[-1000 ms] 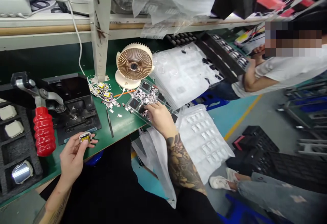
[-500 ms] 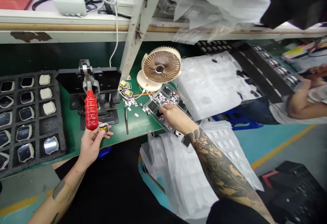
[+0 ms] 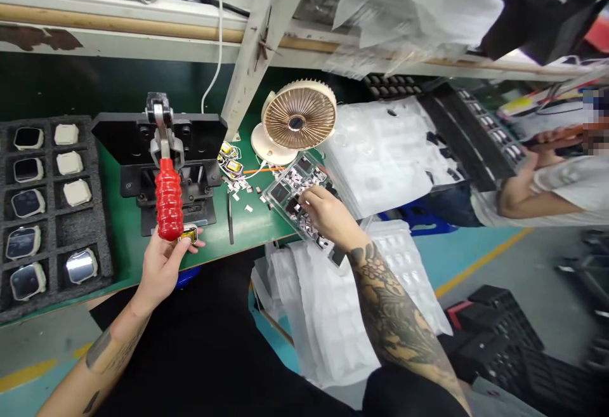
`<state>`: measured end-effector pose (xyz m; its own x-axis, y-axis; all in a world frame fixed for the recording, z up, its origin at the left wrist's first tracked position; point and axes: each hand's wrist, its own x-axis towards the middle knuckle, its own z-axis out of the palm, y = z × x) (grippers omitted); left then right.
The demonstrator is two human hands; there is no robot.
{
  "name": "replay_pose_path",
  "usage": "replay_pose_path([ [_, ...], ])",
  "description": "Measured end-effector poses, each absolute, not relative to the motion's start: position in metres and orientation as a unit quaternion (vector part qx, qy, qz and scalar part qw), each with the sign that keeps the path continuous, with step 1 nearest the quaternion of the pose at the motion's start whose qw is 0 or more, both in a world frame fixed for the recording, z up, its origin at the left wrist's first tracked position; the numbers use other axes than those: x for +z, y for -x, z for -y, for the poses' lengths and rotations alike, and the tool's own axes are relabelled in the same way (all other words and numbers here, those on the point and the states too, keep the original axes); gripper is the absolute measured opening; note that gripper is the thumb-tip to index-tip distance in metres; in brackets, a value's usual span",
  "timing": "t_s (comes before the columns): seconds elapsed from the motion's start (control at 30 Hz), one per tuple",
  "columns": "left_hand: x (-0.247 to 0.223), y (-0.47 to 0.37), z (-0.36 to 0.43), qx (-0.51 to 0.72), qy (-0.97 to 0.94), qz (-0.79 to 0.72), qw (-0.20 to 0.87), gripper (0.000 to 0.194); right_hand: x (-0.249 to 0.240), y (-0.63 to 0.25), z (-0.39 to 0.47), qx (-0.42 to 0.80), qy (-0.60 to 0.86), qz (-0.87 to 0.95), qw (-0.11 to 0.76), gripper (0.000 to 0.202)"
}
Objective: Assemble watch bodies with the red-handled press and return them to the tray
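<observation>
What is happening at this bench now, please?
A person's left hand holds a small watch case with a yellow part inside, just beside the red clamp handle. The right hand reaches into a clear tray of small loose parts; whether it grips one cannot be seen. Black tweezers lie between the hands. At the left, a dark foam tray holds watch-shaped pieces, with one compartment unfilled.

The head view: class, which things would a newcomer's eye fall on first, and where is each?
The red handle, upright on the black press left of centre, would probably jump out first. Next comes the cream fan, behind the clear tray that the right hand reaches into. By the handle's lower end, the left hand holds a small case.
</observation>
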<state>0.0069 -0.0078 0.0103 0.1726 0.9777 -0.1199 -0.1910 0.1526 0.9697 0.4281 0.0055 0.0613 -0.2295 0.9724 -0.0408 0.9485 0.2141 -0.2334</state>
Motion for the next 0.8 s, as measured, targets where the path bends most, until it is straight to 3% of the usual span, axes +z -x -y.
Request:
replay_pose_path([
  [0.2,0.010,-0.006,0.008,0.454,-0.470,-0.439,0.617,0.031,0.058,-0.426,-0.017,0.086,0.549,0.829,-0.063,0.022],
  [0.5,0.006,-0.008,0.008,0.472,-0.459,-0.434,0.614,0.030,0.047,-0.434,-0.014,0.054,0.544,0.835,-0.062,0.024],
  [0.6,0.005,-0.006,0.008,0.471,-0.484,-0.435,0.596,0.025,0.047,-0.428,-0.009,0.046,0.569,0.820,0.035,0.026],
  [0.8,0.014,-0.006,0.006,0.395,-0.638,-0.458,0.476,0.019,0.047,-0.310,-0.005,0.103,0.611,0.658,0.428,0.014],
])
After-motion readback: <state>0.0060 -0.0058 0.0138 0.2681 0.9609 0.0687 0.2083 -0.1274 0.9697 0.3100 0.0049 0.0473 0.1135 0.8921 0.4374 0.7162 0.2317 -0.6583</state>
